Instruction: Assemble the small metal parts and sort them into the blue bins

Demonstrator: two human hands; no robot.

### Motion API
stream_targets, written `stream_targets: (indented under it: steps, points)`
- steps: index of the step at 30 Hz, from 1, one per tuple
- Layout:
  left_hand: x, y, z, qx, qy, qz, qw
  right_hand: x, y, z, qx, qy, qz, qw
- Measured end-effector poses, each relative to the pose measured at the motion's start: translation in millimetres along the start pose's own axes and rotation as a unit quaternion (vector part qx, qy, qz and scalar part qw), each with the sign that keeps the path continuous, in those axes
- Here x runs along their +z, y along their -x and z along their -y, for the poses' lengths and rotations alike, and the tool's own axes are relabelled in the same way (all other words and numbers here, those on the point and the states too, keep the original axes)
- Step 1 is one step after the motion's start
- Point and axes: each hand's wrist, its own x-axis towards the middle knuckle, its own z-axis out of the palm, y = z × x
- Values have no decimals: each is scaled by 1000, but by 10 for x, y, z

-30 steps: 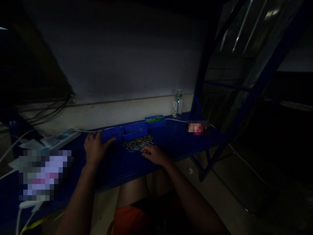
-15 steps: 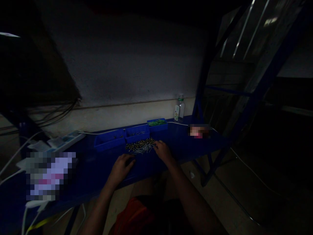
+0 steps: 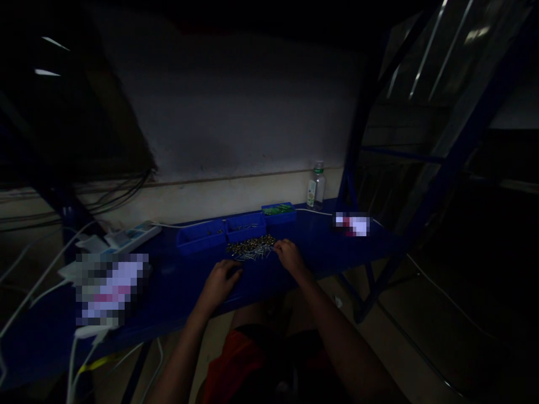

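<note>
A heap of small metal parts (image 3: 250, 247) lies on the blue bench (image 3: 177, 286), in front of three blue trays (image 3: 236, 229). My right hand (image 3: 288, 256) rests at the right edge of the heap, fingers curled onto the parts. My left hand (image 3: 221, 280) sits on the bench just left of and nearer than the heap, fingers bent down. The dim light hides whether either hand holds a part.
A clear bottle (image 3: 316, 188) stands by the wall at the back right. A white power strip (image 3: 128, 238) and cables lie at the left. A blue rack frame (image 3: 433, 168) rises at the right of the bench.
My left hand left the left tray and came down to the bench near the heap. My right hand moved up to the heap's right side. The view shifted slightly.
</note>
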Motion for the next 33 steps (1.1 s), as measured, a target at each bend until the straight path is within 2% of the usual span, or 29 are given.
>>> stream_targets:
  steps: [16,22,28,30,33]
  points:
    - [-4,14,-8,8,-5,1,1000,-25,13,26,2,12,-1,1000]
    - [11,-31,-153,29,-40,12,999,-21,42,45,-7,27,-2,1000]
    - [26,-30,-269,34,45,14,998,-126,74,95,-43,-33,-46,997]
    - [6,-20,-260,12,99,13,995,-166,78,155,-75,-62,-38,994]
    - [-27,-17,-250,-21,168,21,985,-174,121,309,-130,-95,6,987]
